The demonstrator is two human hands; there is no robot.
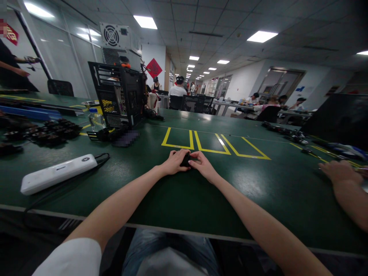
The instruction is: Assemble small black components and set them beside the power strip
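Observation:
Both hands meet over the green tabletop [172, 195], just in front of the yellow tape outlines [178, 146]. My left hand [176, 161] is closed round a small black object [186, 160], its fingers curled over the top and side. From the right, the thumb and fingers of my right hand [200, 163] pinch at the same black object. Much of it is hidden between the fingers, and I cannot make out its kind.
A white power strip [60, 172] with a black cable lies left. Behind it are a pile of black parts [51, 130], a clear bottle [96, 120] and an open computer case [123, 92]. Another person's hand [342, 172] works at the right, near cables [296, 136].

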